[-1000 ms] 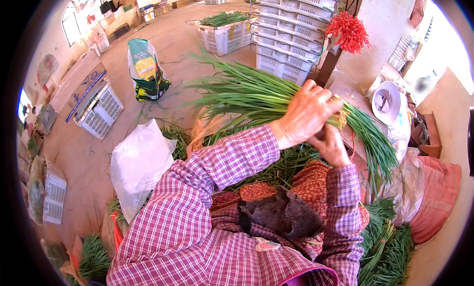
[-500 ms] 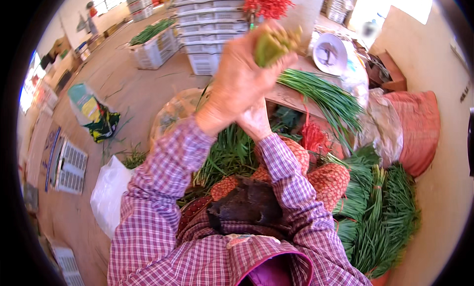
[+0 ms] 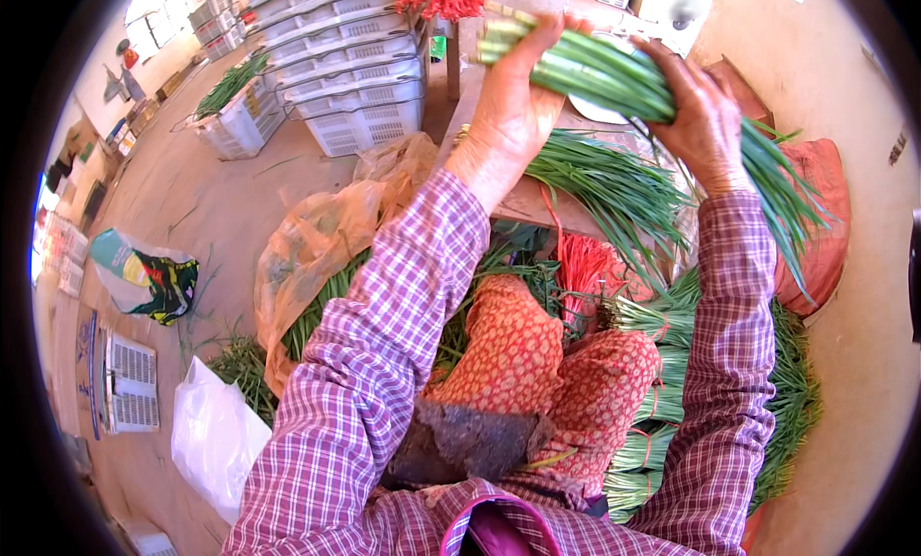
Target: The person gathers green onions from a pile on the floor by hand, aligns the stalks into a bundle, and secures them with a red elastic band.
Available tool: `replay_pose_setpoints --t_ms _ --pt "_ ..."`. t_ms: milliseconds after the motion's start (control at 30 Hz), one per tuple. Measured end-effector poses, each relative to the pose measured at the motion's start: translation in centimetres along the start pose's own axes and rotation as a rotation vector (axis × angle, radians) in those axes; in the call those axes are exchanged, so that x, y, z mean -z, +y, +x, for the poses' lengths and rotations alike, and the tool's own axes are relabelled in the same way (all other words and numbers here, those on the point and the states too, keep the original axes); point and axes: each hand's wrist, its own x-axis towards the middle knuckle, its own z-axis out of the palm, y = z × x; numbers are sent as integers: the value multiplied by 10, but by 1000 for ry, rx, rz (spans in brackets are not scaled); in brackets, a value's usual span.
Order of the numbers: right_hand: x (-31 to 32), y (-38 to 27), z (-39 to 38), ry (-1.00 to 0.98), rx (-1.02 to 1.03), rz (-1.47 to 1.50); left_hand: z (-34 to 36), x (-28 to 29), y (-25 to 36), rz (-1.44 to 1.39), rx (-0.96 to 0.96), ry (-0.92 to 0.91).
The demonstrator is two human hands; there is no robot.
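Both my hands hold one thick bunch of green onions (image 3: 595,71) raised in front of me. My left hand (image 3: 513,105) grips it near the pale cut ends, and my right hand (image 3: 700,110) clasps it further along where the leaves fan out to the right. Under the bunch, loose green onions (image 3: 614,187) lie across a low wooden table (image 3: 523,206). A tuft of red ties (image 3: 580,268) hangs by my knee. Tied bundles of green onions (image 3: 662,364) are stacked at my right side.
Stacked white plastic crates (image 3: 355,67) stand ahead, one crate (image 3: 235,124) holding greens. A clear plastic bag (image 3: 317,239) of greens lies at my left, with a white bag (image 3: 216,441), a printed sack (image 3: 144,278) and a flat crate (image 3: 129,383) on the floor. An orange sack (image 3: 820,230) leans at right.
My hands have lifted the bunch from in front of my lap up and to the right. My right hand has shifted from under the bunch to grip it along the leaves.
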Motion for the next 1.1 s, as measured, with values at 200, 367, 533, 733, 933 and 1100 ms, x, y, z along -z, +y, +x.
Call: replay_pose_setpoints --t_ms 200,367,533,733,933,1100 --pt "-134 20 -43 -425 -144 185 16 138 -70 -40 145 264" --pt "-215 13 -57 -729 -254 491 21 232 -31 185 261 537" --pt "-222 18 -45 -911 -258 427 16 205 -15 1462 -185 90" --pt "-207 20 -39 -860 -134 253 3 234 -93 2061 -171 -319" --pt "-247 -5 -63 -616 -90 278 13 236 -41 1908 -94 -397" --pt "-264 30 -67 -535 -15 417 -74 208 129 1800 142 -3"
